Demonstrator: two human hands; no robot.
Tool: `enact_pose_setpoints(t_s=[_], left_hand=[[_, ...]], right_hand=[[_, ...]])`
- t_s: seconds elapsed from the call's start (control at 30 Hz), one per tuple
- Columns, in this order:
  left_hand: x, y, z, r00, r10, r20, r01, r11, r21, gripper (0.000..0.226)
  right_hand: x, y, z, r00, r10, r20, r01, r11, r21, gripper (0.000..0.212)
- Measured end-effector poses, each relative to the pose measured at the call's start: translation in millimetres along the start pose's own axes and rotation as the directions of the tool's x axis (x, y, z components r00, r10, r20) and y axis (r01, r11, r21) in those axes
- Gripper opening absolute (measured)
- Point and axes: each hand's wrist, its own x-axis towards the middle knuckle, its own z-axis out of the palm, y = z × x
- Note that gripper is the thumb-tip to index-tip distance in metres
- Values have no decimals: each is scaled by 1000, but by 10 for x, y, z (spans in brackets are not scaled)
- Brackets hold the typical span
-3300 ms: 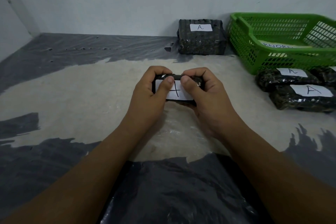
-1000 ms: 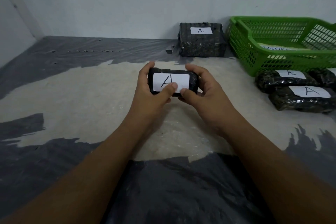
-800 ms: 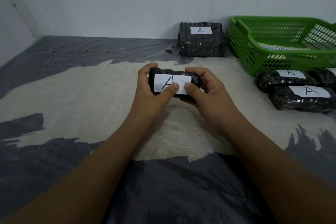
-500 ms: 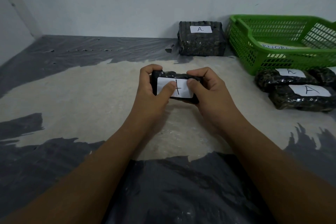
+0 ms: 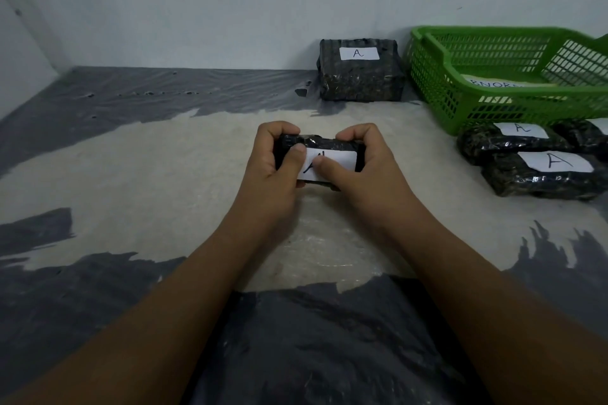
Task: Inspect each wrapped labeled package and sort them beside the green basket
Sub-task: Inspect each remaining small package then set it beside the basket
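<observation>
Both hands clamp one small wrapped package (image 5: 320,154) by its ends: left hand (image 5: 273,164), right hand (image 5: 365,164), thumbs over its "A" label. Long axis runs hand to hand. Green basket (image 5: 437,82) and sorted packages (image 5: 543,171) lie off right; right hand is nearer.

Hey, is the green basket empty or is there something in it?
Not empty: the green basket has a white sheet with writing lying on its bottom. Nothing else shows inside; its right end is out of frame.
</observation>
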Motion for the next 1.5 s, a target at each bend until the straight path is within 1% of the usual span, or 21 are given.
enact_pose_setpoints(t_s=[0.1, 0.17, 0.23, 0.3, 0.37, 0.43, 0.5, 0.53, 0.57, 0.63, 0.7, 0.77, 0.87, 0.93, 1.0, 1.07, 1.17, 1.27, 1.37, 1.43, 1.5], left_hand=[[-22, 12, 2, 1000, -16, 11, 17, 1000, -26, 21], [-19, -2, -6, 1000, -1, 18, 0, 1000, 14, 26], [-4, -19, -19, 999, 1, 32, -3, 997, 76, 36], [-16, -13, -11, 999, -4, 37, 0, 995, 103, 37], [-24, 14, 22, 999, -35, 23, 35, 999, 22, 26], [-7, 41, 35, 989, -145, 21, 146, 980, -134, 16], [35, 38, 19, 959, -274, 72, 283, 917, -280, 16], [46, 38, 11, 951, -297, 91, 310, 896, -318, 18], [48, 40, 8, 953, -288, 89, 301, 897, -324, 19], [38, 38, 18, 973, -224, 56, 231, 931, -284, 18], [17, 26, 14, 987, -156, 29, 159, 963, -219, 16], [14, 6, 1, 994, -106, 22, 108, 981, -162, 15], [20, -11, -7, 998, -69, 4, 69, 992, -102, 11], [30, -2, -6, 997, -73, -21, 70, 991, -114, 12], [47, -7, -22, 996, -81, -32, 77, 988, -131, 11], [51, -25, -41, 997, -71, -42, 66, 991, -112, 9], [53, -26, -46, 996, -71, -56, 64, 992, -112, 7], [63, -18, -31, 987, -156, -30, 145, 962, -230, 2], [71, -36, -38, 973, -230, -17, 213, 922, -323, 9], [73, -35, -45, 973, -229, -34, 205, 921, -330, 2], [78, -47, -46, 974, -213, -72, 180, 931, -318, 13]], right_hand=[[-3, -27, 7, 999, -33, -9, 33, 999, -10, 33], [-9, -31, 6, 1000, 15, 16, -16, 999, 33, 31], [-11, -36, -4, 995, 94, 28, -97, 987, 124, 22], [0, -39, -19, 995, 96, 1, -95, 984, 152, 12], [1, -54, -26, 998, 54, -26, -50, 991, 128, 9], [-7, -64, -18, 999, -4, -33, 7, 994, 106, 13], [-23, -73, -2, 998, -40, -41, 45, 992, 114, 15], [-30, -74, 4, 998, -46, -48, 52, 991, 124, 17], [-30, -66, 10, 998, -44, -52, 50, 991, 127, 20], [-21, -32, 19, 999, -6, -41, 11, 993, 114, 24], [-15, -7, 25, 999, 40, -23, -37, 994, 98, 22], [-13, -9, 18, 999, 38, -9, -37, 996, 80, 19], [-21, -11, 19, 998, 40, 39, -45, 989, 143, 14], [-22, -21, 29, 999, 14, 45, -21, 987, 159, 16], [-12, -20, 31, 999, -35, 36, 31, 994, 109, 17], [-1, 0, 17, 998, -50, 36, 47, 994, 100, 17], [9, 19, -12, 998, -15, 54, 2, 974, 226, 16], [8, 5, -13, 999, -45, 29, 38, 979, 201, 19], [19, 13, -4, 996, -83, 12, 80, 986, 143, 23], [30, 29, 5, 999, -39, 32, 32, 980, 197, 30], [38, 37, 21, 990, 114, 81, -135, 930, 343, 46]])
